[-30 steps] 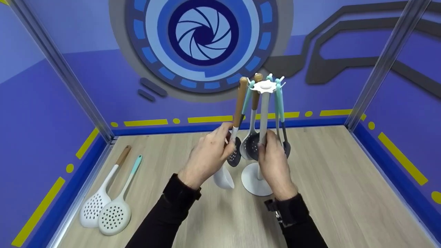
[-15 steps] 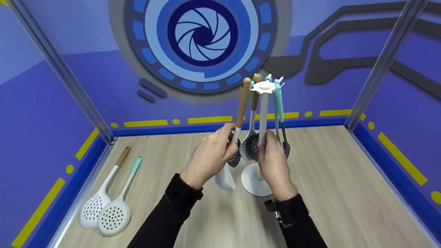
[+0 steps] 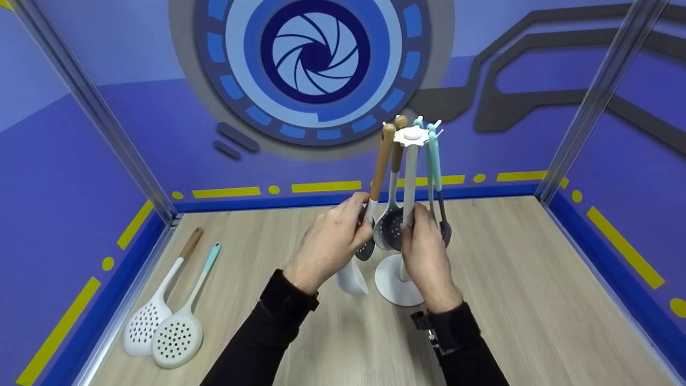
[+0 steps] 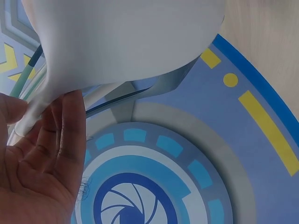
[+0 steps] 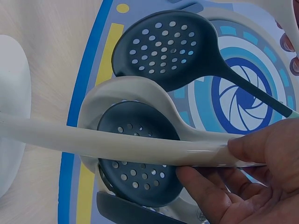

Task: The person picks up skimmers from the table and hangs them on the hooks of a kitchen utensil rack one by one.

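My left hand (image 3: 335, 236) pinches the white shaft of a turner with a brown handle (image 3: 381, 166). Its broad, smooth white head (image 4: 135, 37) points down below that hand. The handle's top is close beside the white hook plate (image 3: 411, 136) of a utensil stand; whether it touches a hook I cannot tell. My right hand (image 3: 427, 257) grips the stand's pole (image 5: 117, 147) between thumb and fingers. Around the pole hang a black skimmer (image 5: 145, 179), a black slotted spoon (image 5: 163, 51) partly hidden by the left hand in the head view, and other brown- and teal-handled utensils.
The stand's round base (image 3: 394, 281) rests on the wooden table (image 3: 536, 300). At the left lie a white slotted turner (image 3: 144, 327) and a pale skimmer (image 3: 179, 338) with a teal handle, overlapping. Blue printed panels (image 3: 134, 134) enclose the table at the back and sides.
My left hand has shifted slightly right, bringing the brown handle's top closer to the hook plate and covering the teal handle behind it. The right hand and stand look unmoved.
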A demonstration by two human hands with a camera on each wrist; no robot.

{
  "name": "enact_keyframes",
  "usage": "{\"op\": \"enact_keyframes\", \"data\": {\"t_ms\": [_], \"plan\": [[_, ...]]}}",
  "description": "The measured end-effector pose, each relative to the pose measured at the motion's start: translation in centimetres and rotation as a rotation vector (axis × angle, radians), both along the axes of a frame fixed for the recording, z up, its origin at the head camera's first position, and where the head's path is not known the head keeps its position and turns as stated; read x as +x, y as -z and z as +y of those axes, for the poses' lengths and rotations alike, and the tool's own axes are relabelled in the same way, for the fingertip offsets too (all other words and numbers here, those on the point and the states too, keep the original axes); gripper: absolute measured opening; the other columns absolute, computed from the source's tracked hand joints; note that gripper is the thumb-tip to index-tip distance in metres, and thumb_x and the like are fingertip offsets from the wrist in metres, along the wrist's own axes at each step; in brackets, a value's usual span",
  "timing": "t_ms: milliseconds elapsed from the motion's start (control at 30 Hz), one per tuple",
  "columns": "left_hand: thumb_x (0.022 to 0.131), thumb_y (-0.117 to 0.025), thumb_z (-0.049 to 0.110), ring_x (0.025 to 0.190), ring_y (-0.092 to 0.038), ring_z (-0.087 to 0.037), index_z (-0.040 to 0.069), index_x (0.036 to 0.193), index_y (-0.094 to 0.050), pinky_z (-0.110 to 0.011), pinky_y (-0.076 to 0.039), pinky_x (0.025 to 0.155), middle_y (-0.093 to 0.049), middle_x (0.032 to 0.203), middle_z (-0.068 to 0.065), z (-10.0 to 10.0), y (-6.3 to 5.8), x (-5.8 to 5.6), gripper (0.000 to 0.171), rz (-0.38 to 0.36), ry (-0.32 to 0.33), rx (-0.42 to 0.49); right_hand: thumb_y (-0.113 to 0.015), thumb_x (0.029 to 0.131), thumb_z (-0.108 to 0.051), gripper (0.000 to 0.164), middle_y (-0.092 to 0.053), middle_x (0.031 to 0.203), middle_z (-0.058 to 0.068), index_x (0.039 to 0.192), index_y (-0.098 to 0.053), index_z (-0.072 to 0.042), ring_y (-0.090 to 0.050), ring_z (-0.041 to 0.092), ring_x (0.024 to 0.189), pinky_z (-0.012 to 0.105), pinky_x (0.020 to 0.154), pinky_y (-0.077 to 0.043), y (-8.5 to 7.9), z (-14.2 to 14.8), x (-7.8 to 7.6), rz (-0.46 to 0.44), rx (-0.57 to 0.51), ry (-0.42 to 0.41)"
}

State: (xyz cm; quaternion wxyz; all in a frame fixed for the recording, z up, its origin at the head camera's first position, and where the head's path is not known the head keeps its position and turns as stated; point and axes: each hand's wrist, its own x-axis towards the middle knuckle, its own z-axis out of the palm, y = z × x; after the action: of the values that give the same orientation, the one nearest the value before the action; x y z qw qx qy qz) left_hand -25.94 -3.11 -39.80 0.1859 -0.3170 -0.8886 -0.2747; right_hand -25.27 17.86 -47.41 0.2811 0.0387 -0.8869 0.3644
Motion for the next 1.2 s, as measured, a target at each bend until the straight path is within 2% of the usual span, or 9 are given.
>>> {"op": "enact_keyframes", "data": {"t_ms": [233,567,833,1200], "plan": [[0.116,-0.063,0.019,0.099,-0.081,-0.026,0.007,0.154,-0.065,-0.046,-0.072,0.078,-0.082,0.126,-0.011,0.18,0.19,-0.17,0.040,-0.011,-0.010,-0.016,-0.063,0.115,0.005,0.043,-0.070,0.141,0.034,0.157,-0.054,0.008,-0.074,0.052,0.133,0.070,0.108,-0.064,0.16,0.02,-0.14,0.017,0.004,-0.008],[0.115,-0.065,0.020,0.097,-0.081,-0.025,0.009,0.154,-0.066,-0.047,-0.071,0.075,-0.081,0.123,-0.008,0.28,0.30,-0.23,0.041,-0.014,-0.025,-0.013,-0.062,0.115,0.006,0.043,-0.070,0.141,0.035,0.157,-0.054,0.010,-0.074,0.052,0.134,0.069,0.109,-0.063,0.17,-0.03,-0.26,0.011,-0.006,-0.013],[0.116,-0.066,0.021,0.105,-0.082,-0.026,0.011,0.157,-0.065,-0.048,-0.072,0.082,-0.082,0.129,-0.008,0.16,0.59,-0.53,0.042,-0.047,-0.031,-0.004,-0.061,0.114,0.008,0.044,-0.069,0.142,0.035,0.157,-0.054,0.010,-0.074,0.053,0.134,0.070,0.109,-0.063,0.21,-0.06,-0.24,0.028,0.004,-0.020],[0.115,-0.068,0.020,0.094,-0.078,-0.020,0.011,0.153,-0.067,-0.040,-0.068,0.074,-0.081,0.121,-0.010,0.03,0.89,-0.94,0.040,-0.068,-0.033,0.024,-0.062,0.114,0.007,0.043,-0.070,0.139,0.035,0.157,-0.054,0.010,-0.074,0.053,0.132,0.070,0.108,-0.064,0.30,-0.14,-0.21,0.044,0.015,-0.025]]}}
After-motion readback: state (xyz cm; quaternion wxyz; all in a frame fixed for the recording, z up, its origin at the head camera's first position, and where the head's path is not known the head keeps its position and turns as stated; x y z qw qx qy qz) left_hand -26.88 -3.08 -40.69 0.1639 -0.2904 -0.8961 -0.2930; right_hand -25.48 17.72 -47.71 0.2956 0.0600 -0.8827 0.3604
